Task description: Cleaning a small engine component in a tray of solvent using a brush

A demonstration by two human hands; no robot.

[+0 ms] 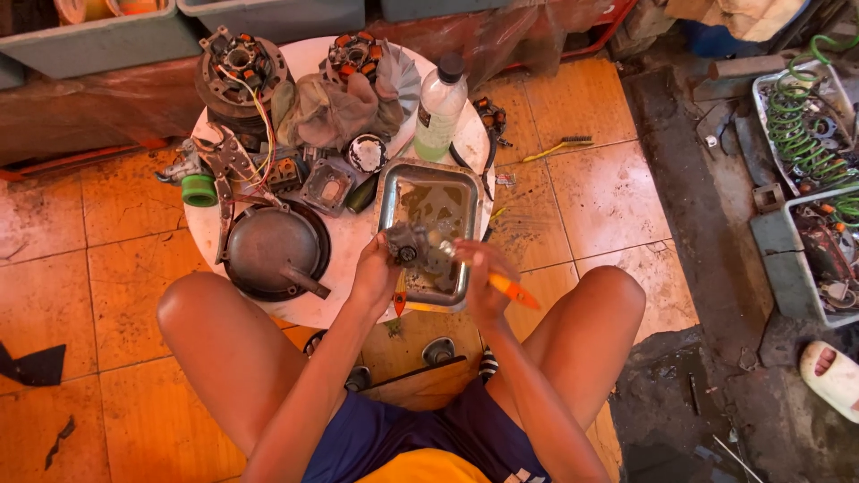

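My left hand [376, 273] grips a small grey metal engine part [410, 243], likely a carburettor, over the near end of a rectangular metal tray [386, 192]. My right hand [483, 277] holds an orange-handled brush [512, 290], its head against the part. Both hands hover above the front edge of a round white table [344, 237]. My bare knees flank the table.
On the table lie a dark round pan [273, 249], pliers [224, 161], a green tape roll [199, 190], a rag [331, 107], a clear bottle [440, 107] and wound motor coils [240, 63]. A wire brush [559, 146] lies on the tiled floor. Crates with green coiled hose [796, 134] stand right.
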